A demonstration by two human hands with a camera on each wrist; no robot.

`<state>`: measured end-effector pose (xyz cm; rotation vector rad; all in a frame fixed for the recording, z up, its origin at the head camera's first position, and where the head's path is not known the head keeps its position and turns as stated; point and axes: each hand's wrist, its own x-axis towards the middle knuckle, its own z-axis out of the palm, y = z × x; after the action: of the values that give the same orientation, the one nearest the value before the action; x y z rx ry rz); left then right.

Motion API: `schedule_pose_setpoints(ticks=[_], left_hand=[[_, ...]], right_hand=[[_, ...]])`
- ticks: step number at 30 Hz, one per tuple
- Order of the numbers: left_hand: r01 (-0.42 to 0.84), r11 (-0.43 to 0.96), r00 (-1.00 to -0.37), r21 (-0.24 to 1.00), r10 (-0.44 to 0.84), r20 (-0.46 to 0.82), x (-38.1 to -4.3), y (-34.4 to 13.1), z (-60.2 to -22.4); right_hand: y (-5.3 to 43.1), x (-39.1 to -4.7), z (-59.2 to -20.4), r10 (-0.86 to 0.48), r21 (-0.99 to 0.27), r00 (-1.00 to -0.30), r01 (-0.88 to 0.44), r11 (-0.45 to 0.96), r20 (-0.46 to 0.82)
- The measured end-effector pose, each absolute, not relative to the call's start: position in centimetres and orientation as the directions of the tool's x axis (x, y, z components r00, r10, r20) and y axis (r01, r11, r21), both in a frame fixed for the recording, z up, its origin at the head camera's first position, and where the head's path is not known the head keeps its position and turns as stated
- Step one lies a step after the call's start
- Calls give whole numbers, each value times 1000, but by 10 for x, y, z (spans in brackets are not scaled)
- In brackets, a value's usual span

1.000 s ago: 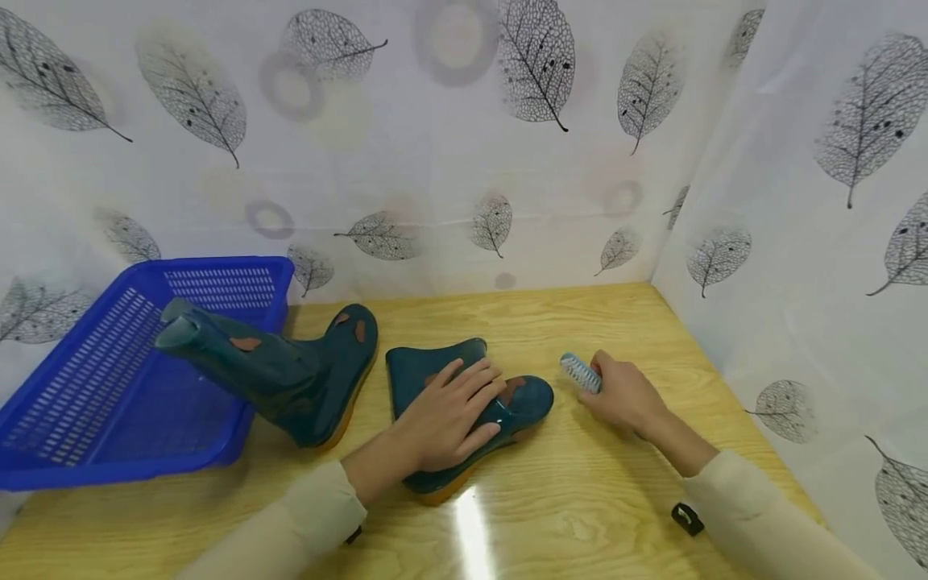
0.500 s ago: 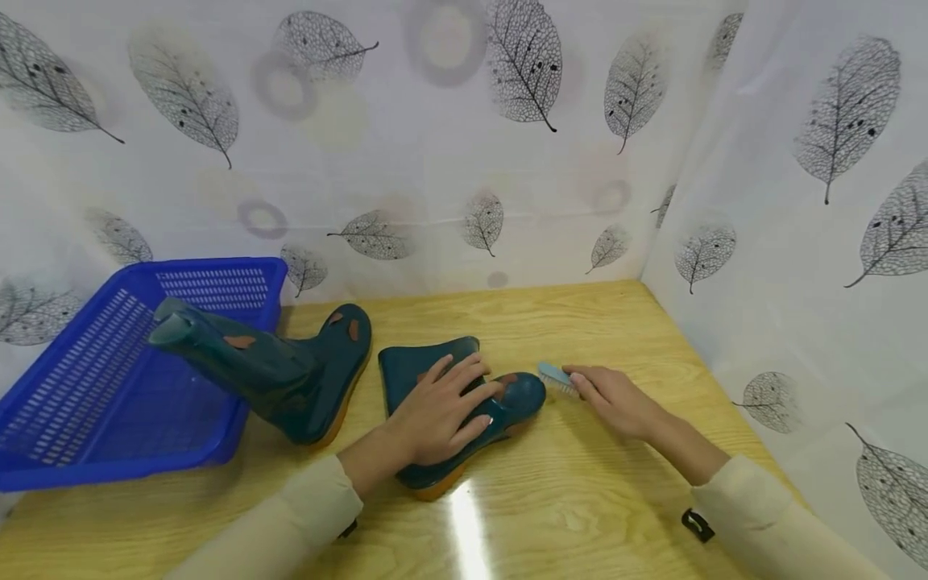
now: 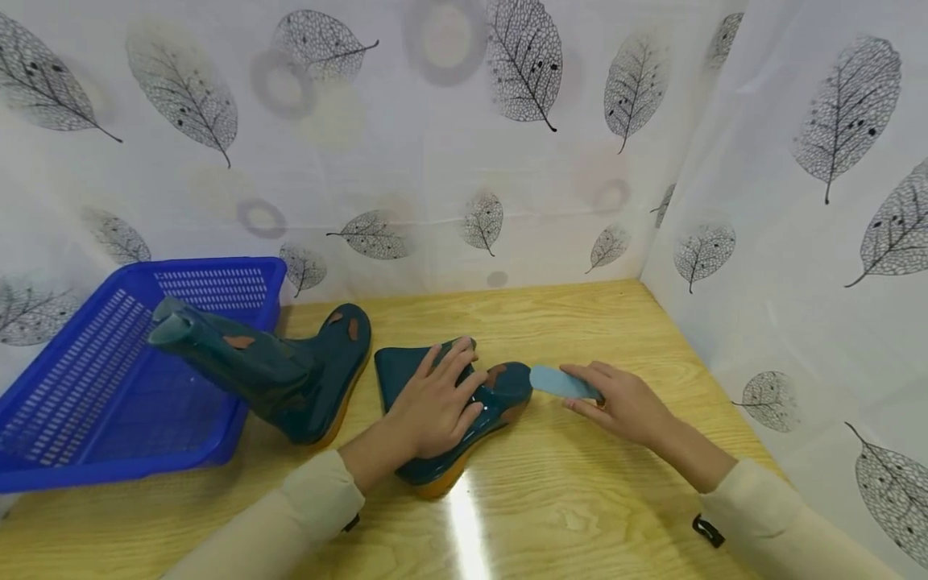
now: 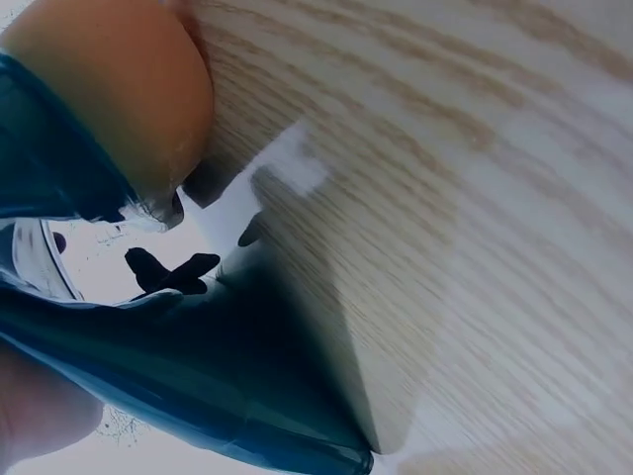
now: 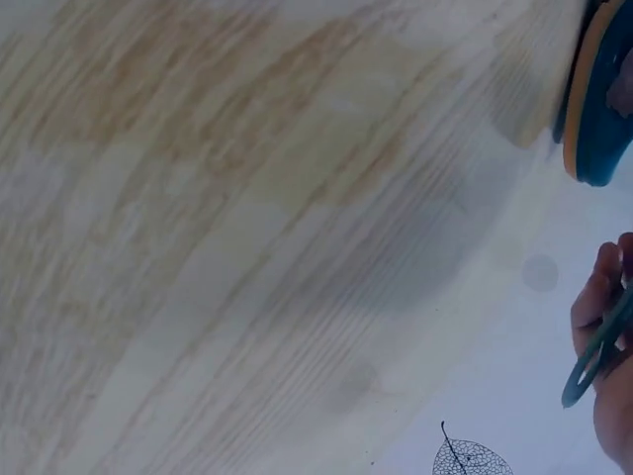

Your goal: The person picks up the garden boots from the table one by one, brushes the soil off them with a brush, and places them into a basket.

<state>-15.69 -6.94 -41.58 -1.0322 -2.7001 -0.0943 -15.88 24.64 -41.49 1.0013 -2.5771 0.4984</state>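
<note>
A dark green rubber boot (image 3: 507,396) with brown patches lies on its side, toe to the right, in the head view. My left hand (image 3: 433,409) rests over its ankle with fingers spread and fairly straight. In my right hand (image 3: 625,404) is a light blue brush (image 3: 557,382), pinched between thumb and fingers, back upward. The brush's front end is at the boot's toe; its bristles are hidden, so contact is unclear. The right wrist view catches the toe (image 5: 598,119) and the brush's handle end (image 5: 591,358). Close in the left wrist view are the boot's shaft (image 4: 188,376) and orange heel (image 4: 129,89).
A second green boot (image 3: 290,372) lies to the left, its shaft across the rim of a blue plastic basket (image 3: 145,475). The wooden table (image 3: 580,515) meets leaf-printed white sheeting (image 3: 406,161) at the back and right.
My right hand has brought the brush left to the boot's toe and turned it, bristles no longer showing. The boot's toe has shifted slightly left, with my left hand still on it.
</note>
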Motion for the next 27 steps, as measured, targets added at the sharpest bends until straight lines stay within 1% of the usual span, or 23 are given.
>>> schedule_pose_setpoints(ticks=[3, 11, 14, 20, 23, 27], left_hand=[[655, 755, -729, -32, 642, 237, -157, -70, -417], [586, 809, -790, -47, 583, 190, -158, -72, -412], [579, 814, -799, -32, 575, 176, -159, -73, -411], [564, 825, -811, 9, 552, 192, -161, -77, -413], [545, 838, -824, 19, 531, 195, -162, -79, -414], [541, 840, -829, 34, 526, 190, -163, -80, -414]], right_hand=[[245, -159, -417, -615, -155, -635, -744, 650, 468], [240, -159, -426, -732, -64, -480, -853, 517, 484], [239, -160, -428, -733, -39, -457, -860, 509, 503], [237, -163, -434, -722, -27, -459, -852, 522, 519], [236, -164, -436, -727, -12, -430, -864, 503, 536], [234, -168, -437, -721, 21, -370, -882, 471, 586]])
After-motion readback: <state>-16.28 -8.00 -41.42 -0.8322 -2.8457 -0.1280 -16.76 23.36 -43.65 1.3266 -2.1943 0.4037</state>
